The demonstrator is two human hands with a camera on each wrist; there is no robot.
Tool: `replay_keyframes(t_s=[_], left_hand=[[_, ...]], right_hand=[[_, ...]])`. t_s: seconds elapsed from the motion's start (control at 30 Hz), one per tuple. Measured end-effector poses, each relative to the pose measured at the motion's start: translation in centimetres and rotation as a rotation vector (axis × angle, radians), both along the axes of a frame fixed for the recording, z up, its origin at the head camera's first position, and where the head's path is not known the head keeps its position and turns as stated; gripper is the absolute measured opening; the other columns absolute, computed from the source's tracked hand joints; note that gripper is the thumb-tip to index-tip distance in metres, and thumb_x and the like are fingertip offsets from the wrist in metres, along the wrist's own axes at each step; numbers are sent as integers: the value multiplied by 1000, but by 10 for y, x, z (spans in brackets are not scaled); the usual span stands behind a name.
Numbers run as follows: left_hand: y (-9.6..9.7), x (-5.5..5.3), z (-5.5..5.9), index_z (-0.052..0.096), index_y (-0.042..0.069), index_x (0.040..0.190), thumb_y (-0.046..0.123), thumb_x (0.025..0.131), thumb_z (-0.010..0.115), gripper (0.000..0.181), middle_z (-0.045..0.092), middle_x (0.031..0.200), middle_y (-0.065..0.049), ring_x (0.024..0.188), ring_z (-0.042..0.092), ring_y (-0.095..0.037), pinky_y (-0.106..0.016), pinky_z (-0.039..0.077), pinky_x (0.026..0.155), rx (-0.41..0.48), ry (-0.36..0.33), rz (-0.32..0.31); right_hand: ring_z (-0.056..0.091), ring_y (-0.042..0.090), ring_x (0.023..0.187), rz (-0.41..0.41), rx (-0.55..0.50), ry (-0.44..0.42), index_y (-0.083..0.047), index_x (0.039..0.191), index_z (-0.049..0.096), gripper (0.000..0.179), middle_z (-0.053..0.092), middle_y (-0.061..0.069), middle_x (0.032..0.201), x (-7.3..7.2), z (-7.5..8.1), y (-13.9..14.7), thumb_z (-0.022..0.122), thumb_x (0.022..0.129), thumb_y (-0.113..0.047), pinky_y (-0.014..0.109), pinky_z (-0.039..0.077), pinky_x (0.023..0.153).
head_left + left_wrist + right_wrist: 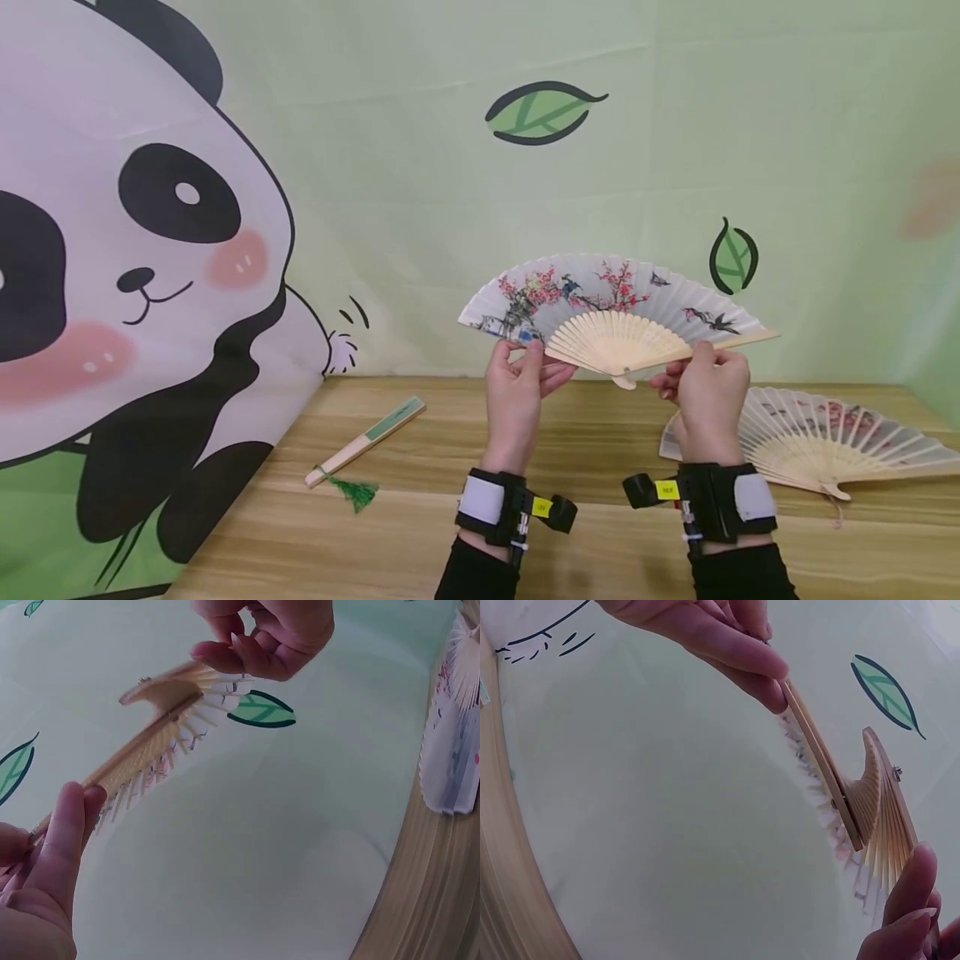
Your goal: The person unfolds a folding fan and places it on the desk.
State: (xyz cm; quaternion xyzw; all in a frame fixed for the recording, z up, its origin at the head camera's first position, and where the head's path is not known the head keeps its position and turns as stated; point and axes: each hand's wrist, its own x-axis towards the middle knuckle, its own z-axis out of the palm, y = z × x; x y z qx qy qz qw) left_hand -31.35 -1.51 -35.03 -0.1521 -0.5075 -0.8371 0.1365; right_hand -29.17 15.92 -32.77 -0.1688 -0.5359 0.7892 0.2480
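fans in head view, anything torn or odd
Nothing stands out: the held fan, spread between the left hand and right hand, shows no tear; the folded fan lies closed, tassel attached; the other open fan, partly hidden, shows no damage.

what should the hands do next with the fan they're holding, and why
I'd probably lower the held fan to the table, keeping it spread: it's already fanned wide, the left hand and right hand grip its two sides above the table, and another open fan lies there on the right.
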Motion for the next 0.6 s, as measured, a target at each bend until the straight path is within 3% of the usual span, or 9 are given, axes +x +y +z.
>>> replay_keyframes(t_s=[0.17,0.37,0.6], left_hand=[[2,2,1,48,1,129,7,106,45,24,69,98,-28,81,70,-24,-34,59,80,9,15,14],[9,2,0,48,-3,124,7,106,46,21,69,96,-28,80,70,-24,-33,59,79,41,36,82],[16,2,-2,48,-4,121,6,106,46,18,69,92,-26,81,70,-26,-35,59,81,87,100,138]], right_hand=[[58,12,44,-1,-15,-9,-11,103,36,11,55,1,66,-1,0,1,34,108,-21,18,47,39],[49,8,40,8,-66,-14,-7,101,40,19,52,1,67,-3,-1,2,34,109,-23,17,45,37],[51,8,44,10,-129,9,-5,99,42,22,52,0,68,-3,-3,-1,33,109,-22,16,44,38]])
